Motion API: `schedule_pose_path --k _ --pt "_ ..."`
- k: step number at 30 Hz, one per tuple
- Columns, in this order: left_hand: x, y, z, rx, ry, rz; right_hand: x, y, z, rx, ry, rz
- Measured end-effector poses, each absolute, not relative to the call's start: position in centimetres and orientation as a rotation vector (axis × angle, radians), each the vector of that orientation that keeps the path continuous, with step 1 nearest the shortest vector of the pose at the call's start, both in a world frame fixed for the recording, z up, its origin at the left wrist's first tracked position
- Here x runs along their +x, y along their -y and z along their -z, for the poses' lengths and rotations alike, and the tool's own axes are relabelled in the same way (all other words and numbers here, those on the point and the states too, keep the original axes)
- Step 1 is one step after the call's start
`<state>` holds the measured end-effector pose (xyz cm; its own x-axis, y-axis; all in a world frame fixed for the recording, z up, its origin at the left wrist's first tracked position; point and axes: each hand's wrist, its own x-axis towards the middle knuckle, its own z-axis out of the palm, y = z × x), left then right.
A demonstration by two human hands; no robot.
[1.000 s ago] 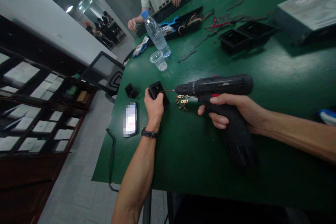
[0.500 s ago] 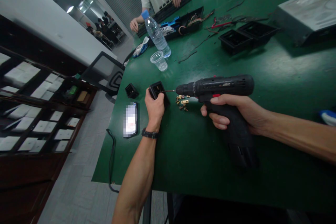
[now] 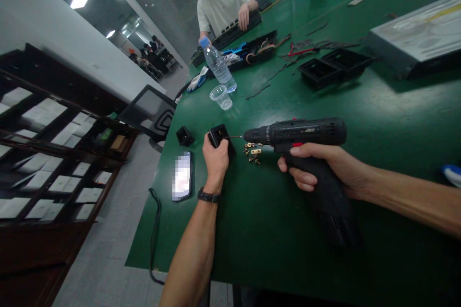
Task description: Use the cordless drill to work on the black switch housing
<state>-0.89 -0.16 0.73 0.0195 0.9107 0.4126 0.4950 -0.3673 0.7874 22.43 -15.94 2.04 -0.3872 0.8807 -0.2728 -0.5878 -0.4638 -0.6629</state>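
- Black housing (image 3: 218,132): in from the desk's (image 3: 266,230) left edge, beyond the near-left corner; mouth tilted up, brass-coloured detail inside.
- Left hand (image 3: 217,158): grasps the housing, thumb at its rim. Right hand (image 3: 340,165): clenched around the grip of a power drill (image 3: 306,130), held roughly level.
- Drill bit (image 3: 235,136): points into the mouth, passing close to the thumb.
- Just beside, under the chuck: loose brass pieces (image 3: 256,151). Nearer the left edge: small black box (image 3: 185,136), phone (image 3: 182,176).
- Risk: bit could slip off its seat if the drill tilts, nicking the thumb or scoring the plastic.
- Risk: housing could twist with the torque, as only fingers brace it; excess torque could strip a thread.
- Risk: a lowered drill could scatter the brass pieces.
- Hidden: bit tip, inside the housing. Trigger finger partly obscured; cannot tell whether the chuck spins.
- Cut off at right: blue-and-white object (image 3: 452,174), unidentified. Phone screen pixelated.
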Motion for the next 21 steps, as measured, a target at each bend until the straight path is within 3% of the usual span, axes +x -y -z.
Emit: schedule_pose_path --k 21 --pt "-0.82 0.36 -1.09 1.854 -1.461 -1.258 22.18 15.91 -2.22 -0.749 0.564 -1.965"
